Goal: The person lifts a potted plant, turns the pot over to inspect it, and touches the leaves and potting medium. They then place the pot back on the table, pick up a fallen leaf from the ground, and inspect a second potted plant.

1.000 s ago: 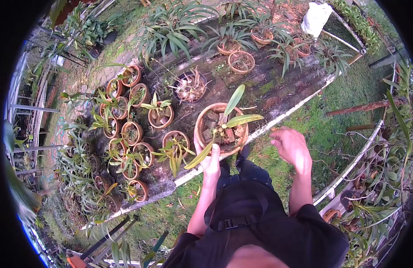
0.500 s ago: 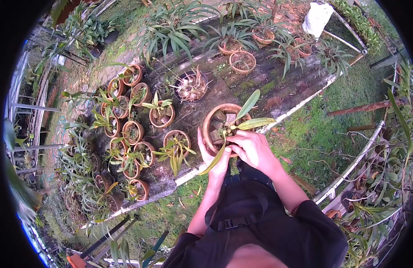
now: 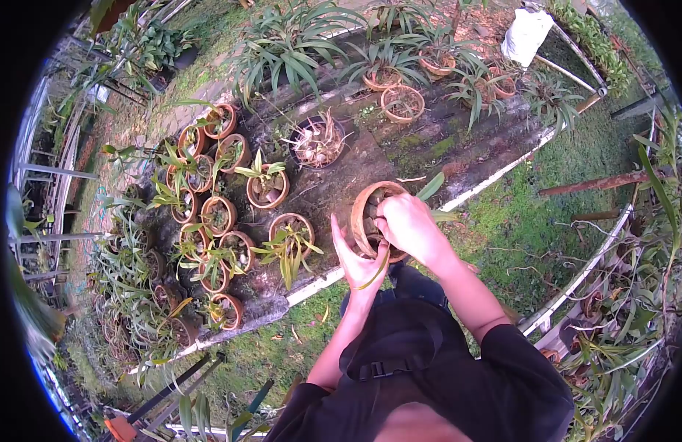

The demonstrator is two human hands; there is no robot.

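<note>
A round clay pot [image 3: 361, 214] is tilted near the table's front edge. My left hand [image 3: 361, 265] holds its lower left side, fingers stretched up outside the wall and thumb near the rim. A long narrow leaf [image 3: 375, 274] hangs across this hand. My right hand [image 3: 412, 227] reaches over the pot, its fingers curled down inside. What they pinch is hidden. Green leaves [image 3: 431, 186] of the plant in the pot stick out behind the right hand; the plant's base is covered.
Several small potted plants [image 3: 267, 186] crowd the left of the weathered table [image 3: 333, 193]. A dark pot of pale bulbs and dry roots [image 3: 317, 144] stands further back. A soil-filled clay pot [image 3: 402, 103] and a white bag [image 3: 527, 35] are at the far side.
The pot has tipped and shifted slightly right. My right hand has moved up over it and now covers the plant's base. My left fingers have opened slightly away from the wall.
</note>
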